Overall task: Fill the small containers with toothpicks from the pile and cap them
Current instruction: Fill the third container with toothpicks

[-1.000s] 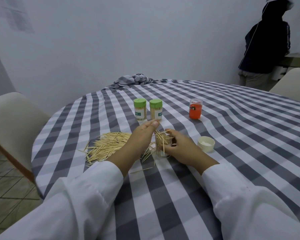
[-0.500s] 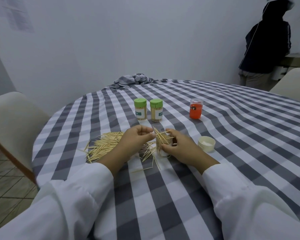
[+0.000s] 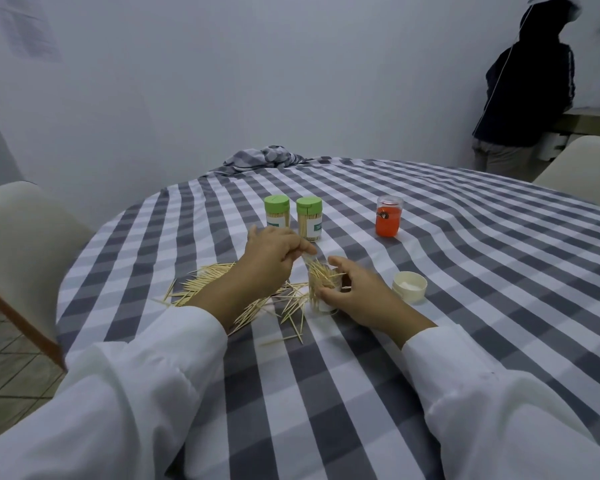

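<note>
A small clear container (image 3: 321, 292) stands on the checked tablecloth, toothpicks sticking out of its mouth at slants. My right hand (image 3: 355, 292) grips it from the right. My left hand (image 3: 274, 258) hovers just left of the mouth, fingers curled, pinching toothpicks (image 3: 307, 259) that point down into it. The toothpick pile (image 3: 205, 280) spreads to the left, partly hidden under my left forearm; loose ones (image 3: 293, 306) lie in front of the container. A white cap (image 3: 409, 285) lies open side up to the right. Two filled containers with green caps (image 3: 276, 211) (image 3: 309, 218) stand behind.
An orange container with a clear lid (image 3: 389, 216) stands at the back right. The round table (image 3: 465, 271) has cream chairs at left (image 3: 18, 244) and far right (image 3: 582, 161). Bunched cloth (image 3: 264, 157) lies at the far edge. A person in a dark hoodie (image 3: 530, 84) stands at the back right.
My left hand drew back from over the container toward the pile, then rose again to the container's mouth with toothpicks pinched. My right hand kept its hold on the container.
</note>
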{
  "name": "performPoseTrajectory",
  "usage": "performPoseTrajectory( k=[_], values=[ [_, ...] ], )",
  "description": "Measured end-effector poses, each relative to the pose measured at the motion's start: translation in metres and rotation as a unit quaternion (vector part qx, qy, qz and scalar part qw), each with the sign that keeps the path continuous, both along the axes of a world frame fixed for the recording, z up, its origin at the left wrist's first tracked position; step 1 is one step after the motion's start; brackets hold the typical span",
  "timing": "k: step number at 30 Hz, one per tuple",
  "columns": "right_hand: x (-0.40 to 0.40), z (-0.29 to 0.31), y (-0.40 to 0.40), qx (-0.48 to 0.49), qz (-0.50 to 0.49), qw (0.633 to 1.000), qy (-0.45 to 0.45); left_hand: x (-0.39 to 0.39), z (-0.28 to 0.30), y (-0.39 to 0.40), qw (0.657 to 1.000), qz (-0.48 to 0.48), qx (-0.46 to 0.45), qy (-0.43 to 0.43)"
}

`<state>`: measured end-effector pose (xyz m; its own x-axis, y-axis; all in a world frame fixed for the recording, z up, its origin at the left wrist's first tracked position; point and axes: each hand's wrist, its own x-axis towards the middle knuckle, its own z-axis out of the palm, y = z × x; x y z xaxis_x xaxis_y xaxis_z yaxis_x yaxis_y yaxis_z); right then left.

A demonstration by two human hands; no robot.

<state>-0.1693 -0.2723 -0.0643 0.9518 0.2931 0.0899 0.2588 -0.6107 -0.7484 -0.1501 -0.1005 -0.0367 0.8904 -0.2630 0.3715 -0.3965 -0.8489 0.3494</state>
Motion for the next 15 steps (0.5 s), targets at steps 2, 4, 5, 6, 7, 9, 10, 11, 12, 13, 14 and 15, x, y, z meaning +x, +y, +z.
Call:
performPoseTrajectory(
  k=[2,4,5,6,7,9,10,11,12,13,14,15],
  values=[
    [0.000,-0.001,0.000,0.003,-0.002,1.000,0.000,0.001,0.000,-0.005,1.000,-0.003,-0.004,0.001],
    [0.000,0.000,0.001,0.003,-0.003,1.000,0.001,0.001,-0.002,-0.009,0.997,0.009,-0.073,0.017],
    [0.000,0.000,0.001,0.003,-0.003,1.000,0.001,0.001,-0.004,-0.010,0.992,0.026,-0.120,0.026],
    [0.000,0.000,0.001,0.001,-0.002,1.000,0.001,0.001,-0.006,-0.012,0.984,0.051,-0.167,0.038],
    [0.000,0.001,0.001,0.000,-0.001,1.000,0.000,0.000,-0.007,-0.013,0.975,0.082,-0.198,0.049],
    [-0.001,0.002,0.001,-0.003,-0.001,1.000,-0.001,-0.003,-0.011,-0.014,0.966,0.120,-0.220,0.059],
    [-0.001,0.002,0.001,-0.004,-0.001,1.000,-0.001,-0.005,-0.013,-0.014,0.964,0.121,-0.229,0.064],
    [-0.001,0.002,0.001,-0.004,-0.001,1.000,-0.001,-0.007,-0.014,-0.016,0.963,0.111,-0.237,0.071],
    [-0.001,0.002,0.001,-0.003,-0.001,1.000,-0.002,-0.010,-0.015,-0.017,0.965,0.091,-0.233,0.081],
    [-0.001,0.002,0.002,0.000,-0.001,1.000,-0.003,-0.012,-0.016,-0.017,0.969,0.066,-0.223,0.086],
    [-0.001,0.002,0.001,0.002,-0.001,1.000,-0.005,-0.014,-0.016,-0.018,0.971,0.044,-0.215,0.093],
    [0.000,0.001,0.001,0.003,-0.001,1.000,-0.006,-0.015,-0.016,-0.017,0.970,0.029,-0.221,0.100]
  ],
)
